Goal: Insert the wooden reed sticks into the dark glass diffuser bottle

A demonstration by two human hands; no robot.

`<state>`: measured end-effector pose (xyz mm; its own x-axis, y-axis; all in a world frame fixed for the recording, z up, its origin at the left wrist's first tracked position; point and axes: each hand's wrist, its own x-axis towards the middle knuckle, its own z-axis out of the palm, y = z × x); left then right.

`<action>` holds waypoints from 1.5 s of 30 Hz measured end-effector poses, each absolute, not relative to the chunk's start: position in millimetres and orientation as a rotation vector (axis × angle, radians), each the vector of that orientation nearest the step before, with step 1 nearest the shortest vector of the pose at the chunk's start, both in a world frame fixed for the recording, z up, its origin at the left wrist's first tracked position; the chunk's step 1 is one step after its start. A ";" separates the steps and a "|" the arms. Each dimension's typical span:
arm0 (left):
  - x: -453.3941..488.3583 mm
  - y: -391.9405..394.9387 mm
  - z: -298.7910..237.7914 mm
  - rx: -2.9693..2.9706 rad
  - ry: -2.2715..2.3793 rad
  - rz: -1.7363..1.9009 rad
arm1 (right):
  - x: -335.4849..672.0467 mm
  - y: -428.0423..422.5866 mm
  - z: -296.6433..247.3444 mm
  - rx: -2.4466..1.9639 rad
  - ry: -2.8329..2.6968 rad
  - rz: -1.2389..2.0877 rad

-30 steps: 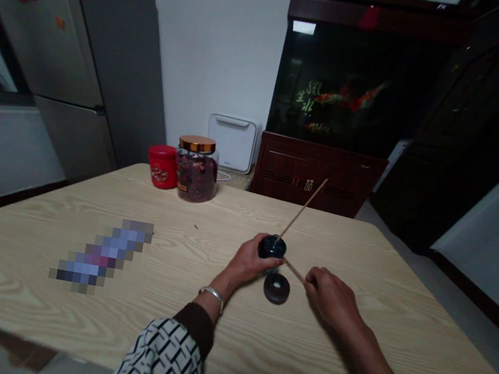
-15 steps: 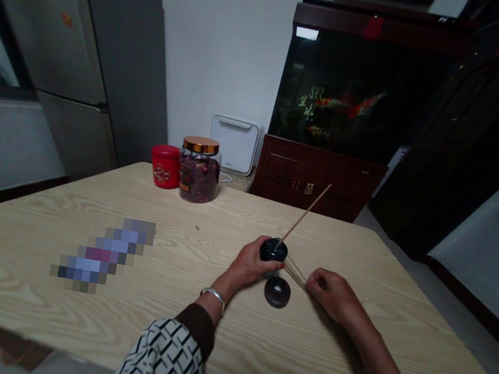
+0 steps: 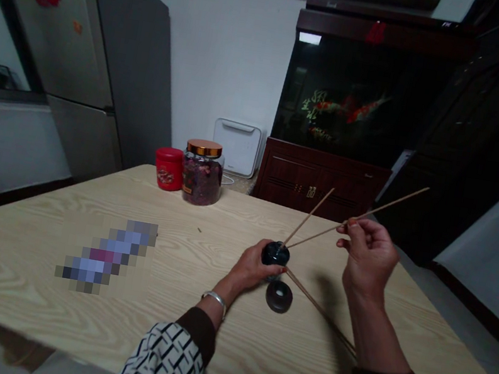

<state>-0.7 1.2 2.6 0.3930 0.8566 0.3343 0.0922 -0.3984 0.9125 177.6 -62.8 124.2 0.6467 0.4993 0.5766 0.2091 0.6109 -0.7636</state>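
Observation:
My left hand (image 3: pixel 256 263) is wrapped round a small dark glass bottle (image 3: pixel 277 253), which looks like a reed diffuser, on the table. One thin wooden reed (image 3: pixel 309 216) stands slanted in its mouth. Between thumb and fingertips, my right hand (image 3: pixel 370 252) pinches a second reed (image 3: pixel 392 204); its lower end reaches the bottle's mouth, though whether it is inside I cannot tell. More reeds (image 3: pixel 318 308) lie on the table from the bottle toward my right forearm. Just in front of the bottle is a dark round cap (image 3: pixel 279 297) with a pale centre.
On the wooden table (image 3: pixel 185 342), a blurred-out bluish item (image 3: pixel 108 256) lies at the left. A red canister (image 3: pixel 169 168) and a copper-lidded jar (image 3: pixel 202 176) of dried petals stand at the back edge. Beyond are a fridge (image 3: pixel 140 66) and a fish tank (image 3: pixel 337 119).
My right hand has risen from the reeds on the table, lifting one and tilting it to the bottle's mouth. My left hand still holds the bottle. The view has shifted slightly.

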 end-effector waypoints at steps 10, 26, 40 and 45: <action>-0.7 1.9 1.3 1.787 0.856 1.081 | 157.4 -37.7 99.5 -1.068 -1.110 0.285; -1.3 1.5 1.6 1.787 0.853 1.098 | 204.3 -129.7 34.9 -2.165 -2.014 -0.015; 0.4 4.2 -2.6 1.768 0.809 1.094 | 209.0 -130.1 56.0 -2.176 -1.905 -0.044; -1.4 0.3 2.9 1.753 0.832 1.093 | 240.7 -126.3 83.0 -1.948 -1.539 -0.083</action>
